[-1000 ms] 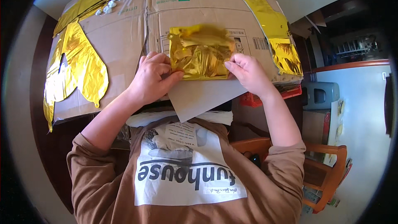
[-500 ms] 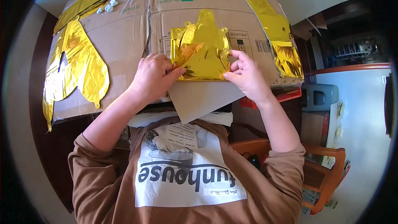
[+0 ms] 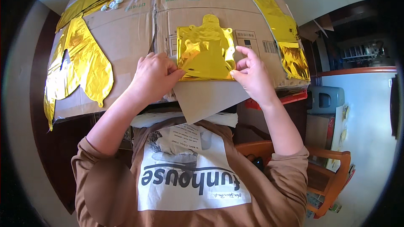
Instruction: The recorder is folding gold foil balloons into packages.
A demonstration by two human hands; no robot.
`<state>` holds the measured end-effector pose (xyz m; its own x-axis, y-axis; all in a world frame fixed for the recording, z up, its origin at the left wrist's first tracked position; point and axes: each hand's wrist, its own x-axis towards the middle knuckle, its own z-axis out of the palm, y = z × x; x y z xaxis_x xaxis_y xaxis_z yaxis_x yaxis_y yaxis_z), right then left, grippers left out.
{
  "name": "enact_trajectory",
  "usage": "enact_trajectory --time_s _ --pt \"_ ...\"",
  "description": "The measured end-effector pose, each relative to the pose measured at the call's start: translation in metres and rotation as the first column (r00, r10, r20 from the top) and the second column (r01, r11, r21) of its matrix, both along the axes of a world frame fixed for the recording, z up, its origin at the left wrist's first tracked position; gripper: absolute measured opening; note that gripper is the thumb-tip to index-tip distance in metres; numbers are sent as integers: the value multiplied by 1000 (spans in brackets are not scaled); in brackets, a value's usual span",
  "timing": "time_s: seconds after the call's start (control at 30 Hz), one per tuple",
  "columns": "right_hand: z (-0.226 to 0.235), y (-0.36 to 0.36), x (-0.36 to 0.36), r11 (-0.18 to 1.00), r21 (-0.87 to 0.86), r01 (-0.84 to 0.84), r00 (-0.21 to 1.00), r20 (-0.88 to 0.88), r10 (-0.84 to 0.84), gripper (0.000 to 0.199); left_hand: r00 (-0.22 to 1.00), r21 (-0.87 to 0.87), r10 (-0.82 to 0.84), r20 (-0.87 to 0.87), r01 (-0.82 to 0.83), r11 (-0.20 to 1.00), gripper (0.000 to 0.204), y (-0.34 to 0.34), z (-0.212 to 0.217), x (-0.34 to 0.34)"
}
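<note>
Raised upper part of the folded gold foil balloon [image 3: 206,54] has settled flatter since half a second ago, its rounded tab lower. Far left: two-lobed gold foil piece [image 3: 90,59] on cardboard [image 3: 130,38], white clumps [image 3: 113,5] beyond. Left hand [image 3: 155,73] narrow, thumb at the balloon's near left corner; cannot tell if it pinches. Balloon lies between both hands, off-white sheet [image 3: 206,96] jutting from under its near edge. Right hand [image 3: 254,75]: forefinger and thumb apart, thumb at the near right corner; grip unclear. Farther right, long gold foil strip [image 3: 275,19].
</note>
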<state>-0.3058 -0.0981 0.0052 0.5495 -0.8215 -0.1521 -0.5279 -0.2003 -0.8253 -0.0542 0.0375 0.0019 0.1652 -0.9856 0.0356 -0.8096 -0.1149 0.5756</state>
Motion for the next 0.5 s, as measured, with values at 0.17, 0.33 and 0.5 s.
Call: enact_trajectory --time_s 0.17,0.33,0.5 --pt "-3 8 4 994 -106 29 999 -19 -31 57 994 1 10 108 -10 1000 27 5 2 -5" --pt "1 11 6 994 -100 38 999 -17 -40 55 984 -3 45 171 -45 999 24 6 0 -6" --pt "1 13 6 992 -120 37 999 -10 -38 54 956 -391 -22 293 141 910 21 2 -2 -18"
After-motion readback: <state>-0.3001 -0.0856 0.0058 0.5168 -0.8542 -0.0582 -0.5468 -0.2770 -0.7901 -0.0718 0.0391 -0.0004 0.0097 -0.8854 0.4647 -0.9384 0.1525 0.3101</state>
